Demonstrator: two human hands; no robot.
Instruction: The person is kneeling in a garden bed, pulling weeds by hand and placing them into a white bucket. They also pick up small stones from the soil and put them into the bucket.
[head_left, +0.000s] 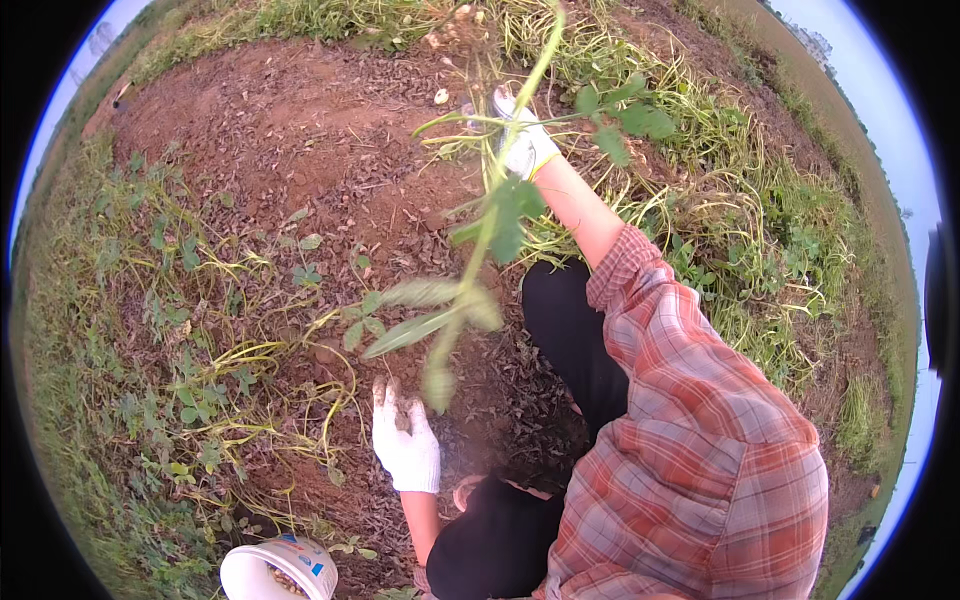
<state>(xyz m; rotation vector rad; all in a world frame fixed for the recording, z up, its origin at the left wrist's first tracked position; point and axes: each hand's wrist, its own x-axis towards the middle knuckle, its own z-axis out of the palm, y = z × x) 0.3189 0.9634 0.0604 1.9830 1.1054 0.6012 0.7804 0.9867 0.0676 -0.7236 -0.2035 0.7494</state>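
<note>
My right hand, in a white knitted glove, is closed around the stems of an uprooted peanut plant. Its roots, with pale pods, are beyond the hand, and its blurred leafy stems hang across the middle of the view. My left hand, in a matching glove with soiled fingertips, is low over the soil with its fingers apart and slightly bent. Whether those fingertips touch the ground is unclear. A white plastic bucket, tilted in the view, holds peanuts at the bottom left.
Rooted peanut plants with sprawling yellow-green stems cover the left side. Heaped pulled plants stretch along the top and right. Between them is reddish soil strewn with dry leaves. My bent knees in dark trousers are close to both arms.
</note>
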